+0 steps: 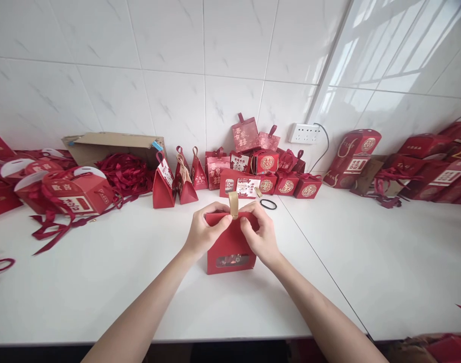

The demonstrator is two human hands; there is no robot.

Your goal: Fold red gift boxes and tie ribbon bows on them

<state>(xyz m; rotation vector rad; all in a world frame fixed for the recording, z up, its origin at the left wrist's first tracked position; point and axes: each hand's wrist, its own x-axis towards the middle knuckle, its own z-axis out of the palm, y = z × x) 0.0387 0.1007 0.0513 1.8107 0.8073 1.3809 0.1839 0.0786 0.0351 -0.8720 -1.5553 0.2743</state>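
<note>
A red gift box (230,247) stands upright on the white table between my hands. A small clear window shows near its bottom edge, with something patterned behind it that I cannot make out. From its top edge rises a loop of gold ribbon (234,200). My left hand (208,229) pinches the top edge just left of the loop, thumb in front and fingers behind. On the other side of the loop, my right hand (260,231) grips the same edge in a like manner. The fingertips behind the box are hidden.
Several finished red boxes (268,161) are stacked against the tiled wall, near a power strip (304,133). A black hair tie (268,204) lies behind my right hand. At left, a cardboard box (117,141) spills red ribbons (124,174). More red boxes (423,166) pile up at right.
</note>
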